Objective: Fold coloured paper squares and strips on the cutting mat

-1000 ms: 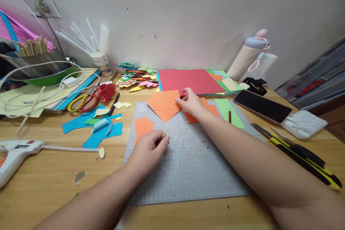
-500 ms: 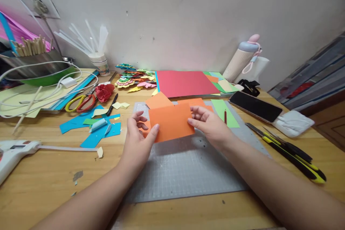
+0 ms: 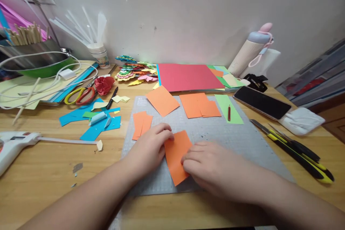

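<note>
Paper [image 3: 176,160] in a strong, even orange sits between the two hands, over the near half of a grey gridded cutting mat [image 3: 234,142]. The piece is four-sided, longer than it is wide, and turned askew so that one corner points toward the mat's near edge. Its left side bows slightly.

The left hand [image 3: 152,147] keeps a narrow grip on the paper's upper left edge, fingertips bent against it; the thumb is hard to make out. The right hand [image 3: 212,167] has its grip closed on the opposite edge, fingers curled over the orange surface. That hand is blurred and covers part of the right side, so the full outline cannot be seen. I cannot tell whether the piece rests flat on the mat or tips up from it, nor whether it is one layer or folded.

Farther back on the mat lie an orange square [image 3: 162,101], overlapping orange pieces [image 3: 190,106] and a green strip [image 3: 223,102] bearing a short pencil [image 3: 229,113]. Orange strips [image 3: 141,124] lie near the left hand. On the worktop [image 3: 48,172], a white glue gun [image 3: 18,145] is cut off by the left border.
</note>
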`<action>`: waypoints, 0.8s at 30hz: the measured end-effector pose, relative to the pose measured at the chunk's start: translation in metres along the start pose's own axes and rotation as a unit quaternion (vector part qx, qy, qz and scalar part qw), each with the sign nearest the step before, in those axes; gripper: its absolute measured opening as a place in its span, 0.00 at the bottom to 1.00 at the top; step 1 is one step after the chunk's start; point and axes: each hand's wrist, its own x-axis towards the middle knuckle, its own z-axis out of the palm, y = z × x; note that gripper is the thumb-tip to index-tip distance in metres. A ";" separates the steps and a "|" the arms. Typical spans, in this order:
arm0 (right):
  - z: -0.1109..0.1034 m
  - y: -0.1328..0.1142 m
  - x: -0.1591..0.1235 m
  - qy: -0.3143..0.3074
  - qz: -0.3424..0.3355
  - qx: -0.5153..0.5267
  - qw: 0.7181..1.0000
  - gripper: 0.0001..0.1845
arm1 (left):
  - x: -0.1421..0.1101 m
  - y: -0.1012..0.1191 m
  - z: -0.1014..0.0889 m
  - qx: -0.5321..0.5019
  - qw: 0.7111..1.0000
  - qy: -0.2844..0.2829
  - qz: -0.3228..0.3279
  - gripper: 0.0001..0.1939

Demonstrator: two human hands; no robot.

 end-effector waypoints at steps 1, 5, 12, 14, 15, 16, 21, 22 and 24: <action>0.001 0.001 0.000 -0.017 0.018 0.022 0.999 0.08 | -0.001 0.001 0.001 0.019 1.000 -0.015 0.006 0.17; 0.003 0.012 0.003 -0.006 0.097 0.125 0.987 0.09 | -0.002 0.012 -0.004 -0.002 0.999 0.005 -0.043 0.16; 0.018 0.022 0.014 0.075 0.166 0.200 0.963 0.08 | -0.002 0.019 -0.007 -0.135 0.971 -0.098 -0.174 0.10; 0.020 0.020 0.014 0.128 0.133 0.137 0.973 0.06 | -0.001 0.016 -0.005 -0.089 0.979 -0.086 -0.160 0.10; 0.019 0.019 0.014 0.160 0.111 0.097 0.976 0.07 | 0.000 0.015 -0.004 -0.073 0.982 -0.075 -0.155 0.10; 0.019 0.017 0.013 0.186 0.085 0.059 0.977 0.08 | 0.000 0.013 -0.003 -0.061 0.984 -0.065 -0.151 0.10; 0.021 0.012 0.012 0.143 -0.009 -0.050 0.988 0.08 | 0.002 0.010 -0.001 -0.016 0.986 -0.040 -0.162 0.10; 0.023 0.012 0.013 0.130 -0.001 -0.056 0.990 0.08 | 0.002 0.009 -0.001 -0.009 0.985 -0.034 -0.168 0.10; 0.026 0.016 0.015 0.122 0.020 -0.055 0.991 0.09 | 0.002 0.008 -0.001 0.004 0.984 -0.016 -0.178 0.08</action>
